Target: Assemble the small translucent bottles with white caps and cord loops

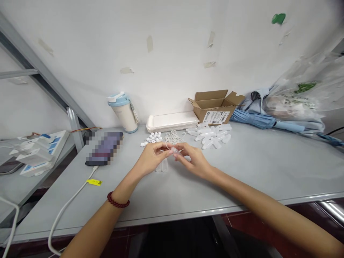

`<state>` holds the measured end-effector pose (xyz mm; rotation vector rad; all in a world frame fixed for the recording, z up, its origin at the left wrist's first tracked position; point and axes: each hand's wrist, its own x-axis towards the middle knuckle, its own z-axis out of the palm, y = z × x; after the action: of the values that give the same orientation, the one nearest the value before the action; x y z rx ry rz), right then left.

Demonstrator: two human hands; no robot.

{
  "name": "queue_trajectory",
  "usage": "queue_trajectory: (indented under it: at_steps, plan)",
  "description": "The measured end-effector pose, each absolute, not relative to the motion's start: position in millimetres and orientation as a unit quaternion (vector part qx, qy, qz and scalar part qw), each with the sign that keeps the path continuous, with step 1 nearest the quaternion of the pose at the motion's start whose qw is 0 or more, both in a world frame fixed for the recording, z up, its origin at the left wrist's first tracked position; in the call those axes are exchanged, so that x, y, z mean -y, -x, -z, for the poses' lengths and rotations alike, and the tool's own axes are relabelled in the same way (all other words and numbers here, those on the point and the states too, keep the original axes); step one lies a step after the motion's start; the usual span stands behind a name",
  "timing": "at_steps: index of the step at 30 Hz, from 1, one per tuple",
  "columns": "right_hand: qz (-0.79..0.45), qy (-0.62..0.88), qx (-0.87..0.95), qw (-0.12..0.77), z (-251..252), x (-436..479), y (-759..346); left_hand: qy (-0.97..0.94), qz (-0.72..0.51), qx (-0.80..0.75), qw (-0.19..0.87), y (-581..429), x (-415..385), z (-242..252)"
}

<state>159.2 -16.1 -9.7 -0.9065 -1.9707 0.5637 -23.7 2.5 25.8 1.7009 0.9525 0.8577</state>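
Note:
My left hand (pixel 153 156) and my right hand (pixel 194 159) meet over the middle of the desk, fingertips pinched on a small translucent plastic piece (pixel 175 151). A thin white cord runs by the left fingertips; whether it is joined to the piece I cannot tell. Just under my hands lie two clear plastic sleeves (pixel 161 165), partly covered by the left hand. Behind the fingers is a tangle of white cords (pixel 174 137). Small white caps (pixel 152 137) are grouped to its left, and a heap of translucent plastic sleeves (pixel 212 136) spreads to its right.
An open cardboard box (pixel 212 111) and a stack of white trays (pixel 173 121) stand against the wall. A tumbler (pixel 125 113) and a phone (pixel 104 148) with a charging cable are at left. A blue umbrella (pixel 255 118) and a plastic bag (pixel 298 96) lie right.

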Motion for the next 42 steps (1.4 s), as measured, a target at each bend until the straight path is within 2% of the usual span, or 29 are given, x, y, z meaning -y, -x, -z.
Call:
queue_trajectory:
  at_steps: [5, 11, 15, 18, 21, 28, 34, 42]
  plan:
    - [-0.272, 0.407, 0.741, 0.460, 5.6, 16.7, -157.6, -0.662, -0.417, -0.410, 0.469, 19.7, -2.3, -20.7]
    - [-0.458, 0.479, 0.590, 0.462, 3.3, 11.0, -158.1, -0.735, -0.441, -0.443, 0.262, 18.2, 1.3, -19.7]
    - [-0.535, 0.488, 0.510, 0.464, 3.0, 7.0, -159.6, -0.836, -0.390, -0.361, 0.138, 16.5, 3.9, -17.5]
    - [-0.576, 0.473, 0.474, 0.470, 3.4, 7.2, -158.8, -0.885, -0.330, -0.312, 0.098, 14.7, 5.4, -14.8]
    - [-0.595, 0.453, 0.467, 0.472, 3.3, 9.0, -156.4, -0.902, -0.294, -0.303, 0.091, 13.4, 6.4, -12.8]
    - [-0.582, 0.451, 0.492, 0.464, 3.5, 10.8, -154.3, -0.897, -0.294, -0.313, 0.107, 13.3, 5.1, -12.6]
    - [-0.568, 0.460, 0.536, 0.422, 9.3, 8.1, -155.2, -0.882, -0.270, -0.360, 0.139, 19.8, 2.5, -16.5]
    - [-0.347, 0.482, 0.730, 0.338, 12.8, 10.0, -156.8, -0.861, -0.202, -0.413, 0.217, 30.5, 2.8, -20.4]
